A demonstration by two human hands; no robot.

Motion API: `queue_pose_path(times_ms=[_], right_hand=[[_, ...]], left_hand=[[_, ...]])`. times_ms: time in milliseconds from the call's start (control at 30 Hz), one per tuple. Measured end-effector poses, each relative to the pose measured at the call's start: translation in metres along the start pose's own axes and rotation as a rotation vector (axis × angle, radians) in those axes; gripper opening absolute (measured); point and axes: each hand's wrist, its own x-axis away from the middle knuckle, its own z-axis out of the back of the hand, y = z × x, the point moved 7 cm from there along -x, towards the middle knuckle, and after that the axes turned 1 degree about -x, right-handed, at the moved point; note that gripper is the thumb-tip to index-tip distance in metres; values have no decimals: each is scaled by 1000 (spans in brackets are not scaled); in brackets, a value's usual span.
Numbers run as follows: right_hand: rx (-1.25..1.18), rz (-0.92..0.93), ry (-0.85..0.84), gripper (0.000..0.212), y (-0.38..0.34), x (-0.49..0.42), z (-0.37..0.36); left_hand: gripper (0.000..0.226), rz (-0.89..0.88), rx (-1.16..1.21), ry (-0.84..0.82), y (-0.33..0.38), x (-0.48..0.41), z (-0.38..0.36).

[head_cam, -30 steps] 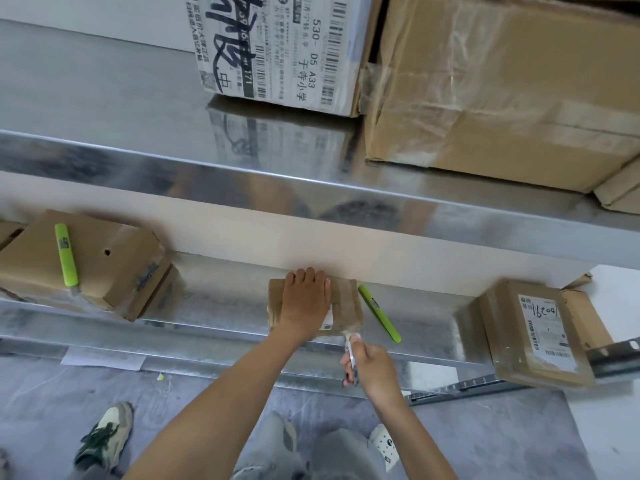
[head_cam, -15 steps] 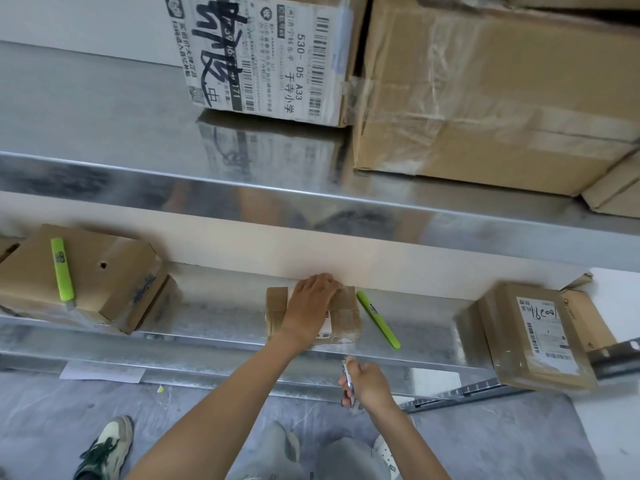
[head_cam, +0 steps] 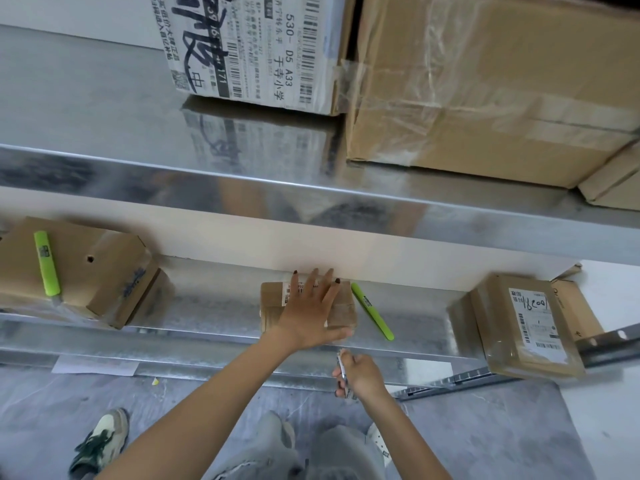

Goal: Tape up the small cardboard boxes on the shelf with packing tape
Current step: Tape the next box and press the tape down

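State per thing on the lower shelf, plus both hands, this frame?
small box: closed, flat on lower shelf
left hand: open, fingers spread flat on small box
right hand: grips slim tool, in front of the shelf
green cutter: lying on shelf beside small box, untouched
left box: closed, second green cutter lying on top
right box: closed, label up

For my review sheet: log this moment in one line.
left hand flat on small box | right hand grips slim tool | green tool beside box
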Motion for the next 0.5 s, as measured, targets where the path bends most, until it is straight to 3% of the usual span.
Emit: queue_pose_path(times_ms=[167, 367, 500], right_hand=[[-52, 29, -10, 53, -6, 1, 0], [-195, 188, -49, 59, -30, 24, 11], [-182, 302, -61, 55, -29, 45, 11]], left_hand=[[95, -44, 29, -90, -1, 0, 6], [64, -10, 383, -359, -12, -13, 30], [67, 15, 410, -425, -13, -16, 25]])
